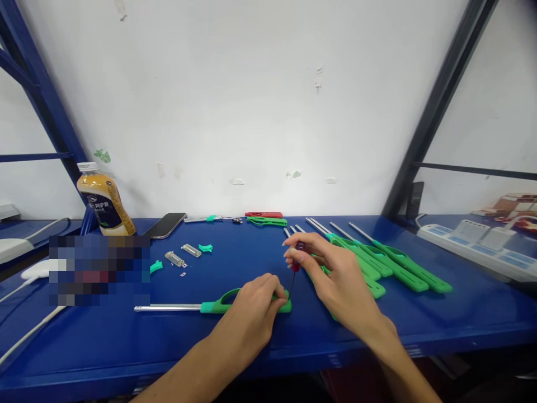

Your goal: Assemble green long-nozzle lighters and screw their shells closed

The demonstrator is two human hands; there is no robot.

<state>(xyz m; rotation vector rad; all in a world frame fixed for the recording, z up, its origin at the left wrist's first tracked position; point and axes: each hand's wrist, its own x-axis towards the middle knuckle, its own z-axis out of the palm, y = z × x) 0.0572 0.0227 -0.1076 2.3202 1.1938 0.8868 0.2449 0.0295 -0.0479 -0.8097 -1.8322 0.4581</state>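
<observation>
A long-necked green gas lighter (210, 307) lies flat on the blue table, its metal tube pointing left. My left hand (257, 305) grips its handle near the right end, fingers bent and closed over it. In my right hand (335, 268) is a screwdriver with a dark red handle (298, 258), pinched between thumb and fingers. Its thin shaft slants down to the handle's end, beside my left fingertips. Whether the tip sits in a screw or a seam is too small to tell.
Several green lighters (403, 263) lie right. Clear fuel tanks (175, 258), a teal trigger (205, 248) and small bits lie left. Behind are red and green handle shells (266, 221), metal tubes (201, 219), a phone (166, 225) and a drink bottle (104, 201). A power strip (474, 246) stands far right.
</observation>
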